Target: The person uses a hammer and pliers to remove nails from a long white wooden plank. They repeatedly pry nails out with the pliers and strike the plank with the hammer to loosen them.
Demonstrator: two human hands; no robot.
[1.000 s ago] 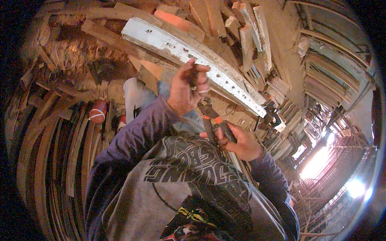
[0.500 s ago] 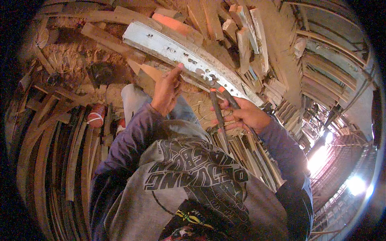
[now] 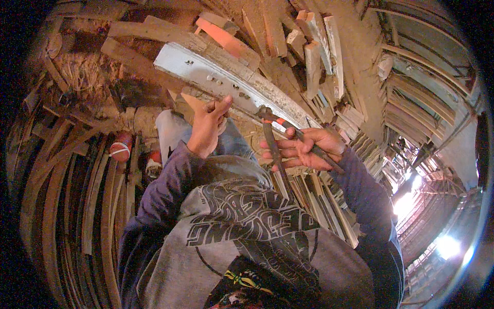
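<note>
A long white-painted wooden beam (image 3: 203, 76) with dark holes and marks on its face lies slantwise ahead of me. My right hand (image 3: 314, 147) holds long-handled pincers (image 3: 270, 139) with orange bands below the head. The handles are spread, with fingers stretched between them, palm up. The pincers' head is at the beam's near edge; whether its jaws touch the wood I cannot tell. My left hand (image 3: 207, 126) is curled just short of the beam's near edge, thumb against the fingers. What it holds, if anything, is hidden.
Behind the beam lie an orange-painted block (image 3: 226, 38) and several loose timber offcuts (image 3: 312, 67). Long boards (image 3: 95, 201) are stacked at the left, near a red round object with a white band (image 3: 121, 148). More thin strips (image 3: 321, 203) lie below my right hand.
My left hand has drawn back from the beam's edge and curled its fingers. The pincers' head has shifted slightly left and down, while my right hand has opened flatter around the handles.
</note>
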